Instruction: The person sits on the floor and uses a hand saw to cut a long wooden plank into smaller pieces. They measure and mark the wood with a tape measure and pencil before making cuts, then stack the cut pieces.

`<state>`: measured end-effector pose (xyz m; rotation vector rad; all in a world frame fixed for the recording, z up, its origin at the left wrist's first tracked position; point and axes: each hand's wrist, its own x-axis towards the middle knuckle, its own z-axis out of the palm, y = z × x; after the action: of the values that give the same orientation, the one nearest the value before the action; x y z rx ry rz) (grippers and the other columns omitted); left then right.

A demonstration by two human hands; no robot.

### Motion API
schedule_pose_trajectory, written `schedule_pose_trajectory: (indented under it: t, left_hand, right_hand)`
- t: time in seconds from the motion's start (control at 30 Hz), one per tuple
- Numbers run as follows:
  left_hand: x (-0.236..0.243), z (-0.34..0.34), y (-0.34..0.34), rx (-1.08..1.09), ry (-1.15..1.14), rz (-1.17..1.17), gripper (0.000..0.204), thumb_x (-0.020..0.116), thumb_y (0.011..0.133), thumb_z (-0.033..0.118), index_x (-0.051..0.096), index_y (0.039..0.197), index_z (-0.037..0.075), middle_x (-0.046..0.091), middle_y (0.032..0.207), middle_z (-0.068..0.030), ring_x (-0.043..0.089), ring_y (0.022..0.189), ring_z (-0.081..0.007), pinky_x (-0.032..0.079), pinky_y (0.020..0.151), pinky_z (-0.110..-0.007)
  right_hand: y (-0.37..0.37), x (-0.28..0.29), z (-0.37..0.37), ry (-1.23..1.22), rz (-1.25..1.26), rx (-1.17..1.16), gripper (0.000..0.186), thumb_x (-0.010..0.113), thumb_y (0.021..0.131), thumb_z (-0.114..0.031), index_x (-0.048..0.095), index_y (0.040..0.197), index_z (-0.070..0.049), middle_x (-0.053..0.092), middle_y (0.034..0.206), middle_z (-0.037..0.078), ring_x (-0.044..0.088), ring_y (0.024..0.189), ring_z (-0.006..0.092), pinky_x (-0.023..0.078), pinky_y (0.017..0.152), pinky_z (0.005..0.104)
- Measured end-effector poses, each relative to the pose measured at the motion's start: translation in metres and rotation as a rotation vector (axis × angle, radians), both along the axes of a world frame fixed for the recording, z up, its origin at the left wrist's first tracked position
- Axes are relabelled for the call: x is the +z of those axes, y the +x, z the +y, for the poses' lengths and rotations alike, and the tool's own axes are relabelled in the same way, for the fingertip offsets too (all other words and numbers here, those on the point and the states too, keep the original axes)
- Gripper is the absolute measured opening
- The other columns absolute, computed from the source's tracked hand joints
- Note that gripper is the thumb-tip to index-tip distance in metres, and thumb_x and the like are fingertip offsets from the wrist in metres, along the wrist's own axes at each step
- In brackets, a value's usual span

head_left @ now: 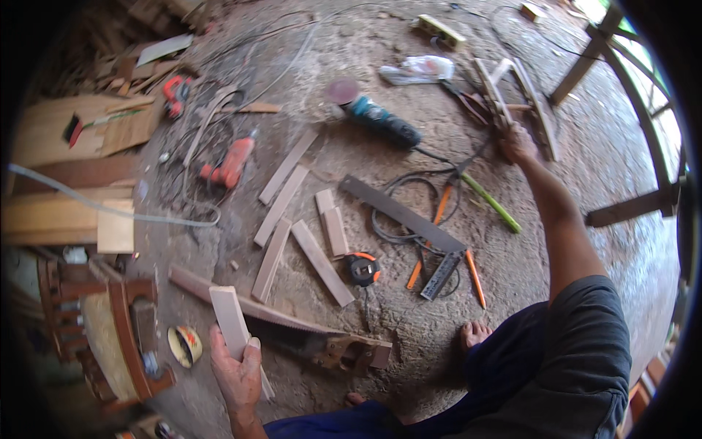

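Observation:
My left hand (240,369) grips a pale wood strip (230,318) that points up and away, its thumb pressed on the side. Another thin strip edge shows just below that thumb; whether it is held too I cannot tell. Away to the right, my right arm is stretched out, and my right hand (518,144) is closed on the near end of a small wooden frame (492,91) with two long rails. Beside the left hand lies a handsaw (289,340) on a long board (205,287). Several cut strips (322,263) rest on the floor between my hands.
A tape measure (362,269), a carpenter's square (402,212), orange pencils (475,279) and a green stick (491,203) lie centrally. Farther off are a teal disc grinder (384,123), its cable, a red drill (230,162) and a plastic bag (417,70). A round tin (184,346) stands left.

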<state>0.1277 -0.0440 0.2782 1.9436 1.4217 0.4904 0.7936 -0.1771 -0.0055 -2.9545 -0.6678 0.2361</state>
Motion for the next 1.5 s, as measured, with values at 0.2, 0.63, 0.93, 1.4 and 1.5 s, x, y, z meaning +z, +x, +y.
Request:
schedule_pose_trajectory:
  t: [0.2, 0.63, 0.93, 1.4, 1.5]
  left_hand:
    - [0.052, -0.036, 0.007, 0.009, 0.041, 0.091, 0.041, 0.061, 0.081, 0.006, 0.053, 0.12, -0.004, 0.059, 0.094, -0.0079, 0.057, 0.082, -0.0162, 0.049, 0.073, -0.033]
    - [-0.052, 0.051, 0.009, -0.074, 0.01, -0.188, 0.039, 0.064, 0.084, 0.011, 0.052, 0.119, -0.001, 0.063, 0.102, -0.0105, 0.061, 0.092, -0.0187, 0.05, 0.083, -0.033]
    - [-0.107, 0.044, 0.009, -0.084, -0.024, -0.136, 0.047, 0.069, 0.082, 0.02, 0.053, 0.121, 0.001, 0.067, 0.1, -0.0137, 0.065, 0.091, -0.0243, 0.051, 0.082, -0.039]
    - [-0.121, 0.05, -0.074, 0.082, -0.084, 0.056, 0.047, 0.069, 0.08, 0.021, 0.055, 0.119, -0.001, 0.065, 0.104, -0.0156, 0.063, 0.097, -0.026, 0.051, 0.087, -0.039]
    - [-0.127, 0.051, -0.076, 0.049, -0.112, 0.104, 0.047, 0.069, 0.08, 0.019, 0.055, 0.12, -0.001, 0.066, 0.107, -0.0161, 0.063, 0.098, -0.0256, 0.051, 0.087, -0.038]
  right_hand:
    - [0.042, -0.034, 0.002, 0.131, 0.038, -0.074, 0.041, 0.051, 0.09, -0.032, 0.059, 0.119, -0.004, 0.066, 0.117, 0.026, 0.063, 0.113, 0.043, 0.05, 0.096, 0.0529]
    - [-0.163, 0.052, 0.008, 0.794, 0.098, 0.957, 0.018, 0.032, 0.104, -0.013, 0.046, 0.092, -0.01, 0.036, 0.076, 0.006, 0.04, 0.067, 0.0201, 0.037, 0.064, 0.0363]
    - [-0.381, 0.087, 0.068, 0.307, 0.383, 1.247, 0.027, 0.053, 0.1, -0.031, 0.051, 0.118, -0.012, 0.057, 0.107, 0.02, 0.062, 0.1, 0.0401, 0.051, 0.081, 0.0512]
    - [-0.519, 0.044, 0.099, 0.19, 0.658, 1.054, 0.031, 0.048, 0.099, -0.026, 0.048, 0.121, -0.005, 0.055, 0.119, 0.025, 0.058, 0.112, 0.0439, 0.047, 0.095, 0.0535]
    - [-0.527, 0.04, 0.091, 0.112, 0.554, 1.049, 0.032, 0.044, 0.101, -0.028, 0.047, 0.123, -0.005, 0.054, 0.12, 0.024, 0.058, 0.114, 0.0434, 0.046, 0.096, 0.0535]
